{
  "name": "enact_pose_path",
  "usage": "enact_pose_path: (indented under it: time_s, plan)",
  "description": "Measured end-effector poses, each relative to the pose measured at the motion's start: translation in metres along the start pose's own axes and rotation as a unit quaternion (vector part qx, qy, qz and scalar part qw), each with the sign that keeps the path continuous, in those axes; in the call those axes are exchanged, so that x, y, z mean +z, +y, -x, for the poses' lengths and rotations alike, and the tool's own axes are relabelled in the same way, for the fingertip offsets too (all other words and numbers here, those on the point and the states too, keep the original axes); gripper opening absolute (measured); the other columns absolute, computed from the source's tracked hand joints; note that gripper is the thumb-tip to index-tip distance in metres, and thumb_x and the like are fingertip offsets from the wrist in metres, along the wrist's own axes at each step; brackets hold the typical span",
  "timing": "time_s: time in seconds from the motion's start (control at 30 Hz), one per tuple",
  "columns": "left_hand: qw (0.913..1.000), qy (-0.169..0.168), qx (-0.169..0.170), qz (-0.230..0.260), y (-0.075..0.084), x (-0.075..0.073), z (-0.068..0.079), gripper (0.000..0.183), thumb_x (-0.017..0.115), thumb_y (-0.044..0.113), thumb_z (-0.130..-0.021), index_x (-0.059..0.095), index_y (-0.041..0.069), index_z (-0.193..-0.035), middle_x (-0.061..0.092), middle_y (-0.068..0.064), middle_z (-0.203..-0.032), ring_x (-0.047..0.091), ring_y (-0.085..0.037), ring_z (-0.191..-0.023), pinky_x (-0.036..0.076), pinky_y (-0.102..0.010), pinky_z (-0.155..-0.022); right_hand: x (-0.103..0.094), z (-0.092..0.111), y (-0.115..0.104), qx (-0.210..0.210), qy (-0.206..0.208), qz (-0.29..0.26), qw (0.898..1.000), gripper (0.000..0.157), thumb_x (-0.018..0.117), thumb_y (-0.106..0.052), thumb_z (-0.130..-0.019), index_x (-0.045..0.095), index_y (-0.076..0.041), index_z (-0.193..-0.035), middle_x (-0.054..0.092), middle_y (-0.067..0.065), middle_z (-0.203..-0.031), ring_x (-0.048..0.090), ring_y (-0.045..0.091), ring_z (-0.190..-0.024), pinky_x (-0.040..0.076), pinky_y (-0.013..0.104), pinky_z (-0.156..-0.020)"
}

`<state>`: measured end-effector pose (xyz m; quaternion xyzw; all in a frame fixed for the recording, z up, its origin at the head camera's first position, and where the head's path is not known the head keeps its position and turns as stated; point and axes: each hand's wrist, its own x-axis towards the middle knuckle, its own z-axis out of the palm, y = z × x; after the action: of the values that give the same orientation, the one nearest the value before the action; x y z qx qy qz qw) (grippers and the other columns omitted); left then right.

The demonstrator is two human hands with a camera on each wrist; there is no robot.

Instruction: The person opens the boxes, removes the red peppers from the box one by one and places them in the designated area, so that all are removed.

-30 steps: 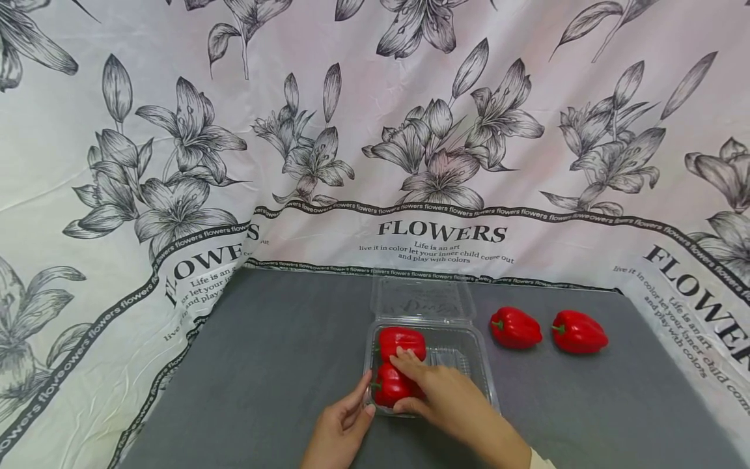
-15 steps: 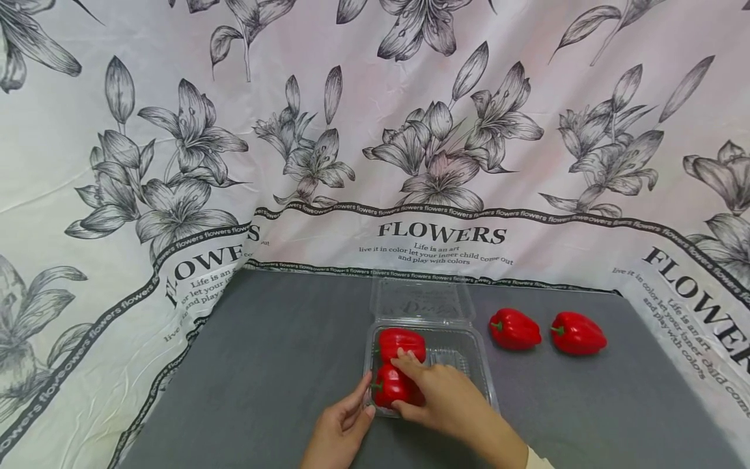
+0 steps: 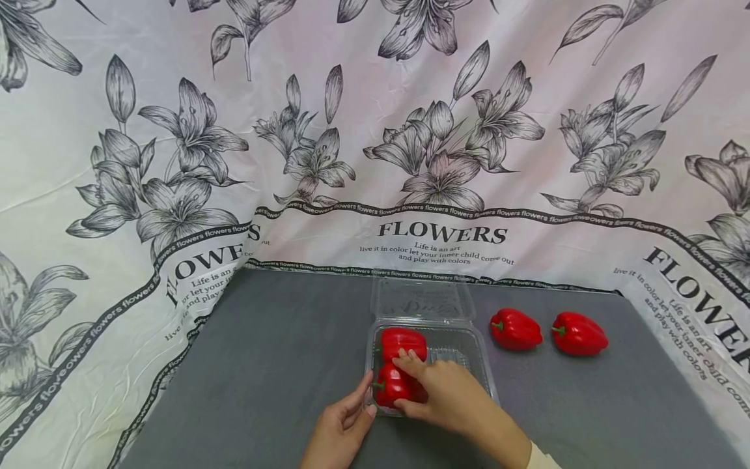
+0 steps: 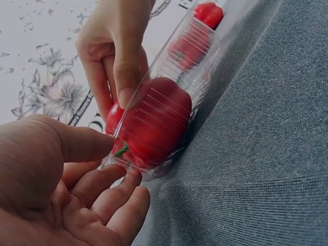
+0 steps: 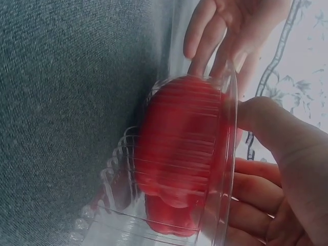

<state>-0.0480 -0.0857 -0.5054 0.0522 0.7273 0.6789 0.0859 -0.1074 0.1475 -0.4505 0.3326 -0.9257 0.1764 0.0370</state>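
Note:
A clear plastic clamshell container [image 3: 487,365] stands with its lid [image 3: 422,298] tipped back. Inside, along the left side, lie two red bell peppers: a far bell pepper [image 3: 404,341] and a near bell pepper [image 3: 389,388], both with green stems to the left. My right hand [image 3: 450,396] holds the near bell pepper from above, thumb on its near side and fingers over its far side. The left hand [image 3: 338,428] pinches the container's front left corner; in the left wrist view its thumb [image 4: 87,144] is on the rim and its fingers are below.
Two more red bell peppers, a left one [image 3: 515,329] and a right one [image 3: 580,333], lie on the grey tabletop [image 3: 281,365] right of the container. A flower-printed cloth [image 3: 316,241] hangs behind the table and along both sides.
Almost nothing differs. Both hands stay in place at the container and the near bell pepper, and the view has shifted very slightly.

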Motion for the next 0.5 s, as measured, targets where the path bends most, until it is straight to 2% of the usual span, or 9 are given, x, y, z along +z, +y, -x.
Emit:
enact_pose_path:
  time_s: [0.17, 0.27, 0.37, 0.5]
  plan:
    - [1.0, -0.003, 0.004, 0.004, -0.0002, -0.0006, 0.0002, 0.055, 0.068, 0.021, -0.106, 0.05, 0.007, -0.157, 0.044, -0.009, -0.164, 0.046, -0.033, -0.145, 0.051, -0.026, -0.105, -0.0008, 0.0004, -0.0009, 0.0, -0.004, 0.013, 1.0, 0.061, 0.088, -0.044, -0.086, 0.071, -0.016, -0.138, 0.075, 0.01, -0.128, 0.063, 0.006, -0.07, 0.062, 0.032, -0.067]
    - [0.9999, -0.003, 0.006, 0.008, -0.0006, -0.001, 0.0001, 0.055, 0.069, 0.02, -0.106, 0.051, 0.007, -0.156, 0.044, -0.01, -0.163, 0.047, -0.033, -0.145, 0.051, -0.025, -0.105, -0.0012, 0.0, -0.0015, 0.0, -0.008, 0.015, 1.0, 0.062, 0.088, -0.044, -0.086, 0.071, -0.016, -0.139, 0.077, 0.009, -0.124, 0.06, 0.004, -0.067, 0.062, 0.031, -0.067]
    - [0.9999, -0.001, 0.004, 0.011, -0.0013, -0.0014, -0.0002, 0.055, 0.07, 0.02, -0.105, 0.052, 0.008, -0.156, 0.045, -0.01, -0.163, 0.048, -0.032, -0.144, 0.051, -0.024, -0.104, -0.0017, -0.0007, -0.002, -0.004, -0.006, 0.013, 1.0, 0.06, 0.089, -0.043, -0.085, 0.072, -0.016, -0.136, 0.081, 0.003, -0.102, 0.057, 0.002, -0.063, 0.062, 0.029, -0.065]
    - [0.9999, 0.0, 0.002, 0.012, -0.0021, -0.0019, -0.001, 0.055, 0.07, 0.021, -0.105, 0.052, 0.009, -0.156, 0.045, -0.01, -0.162, 0.049, -0.031, -0.143, 0.051, -0.023, -0.104, -0.0023, -0.0006, -0.0027, -0.018, 0.007, 0.015, 1.0, 0.056, 0.09, -0.041, -0.084, 0.073, -0.016, -0.131, 0.07, -0.008, -0.072, 0.054, 0.0, -0.059, 0.059, 0.026, -0.06]
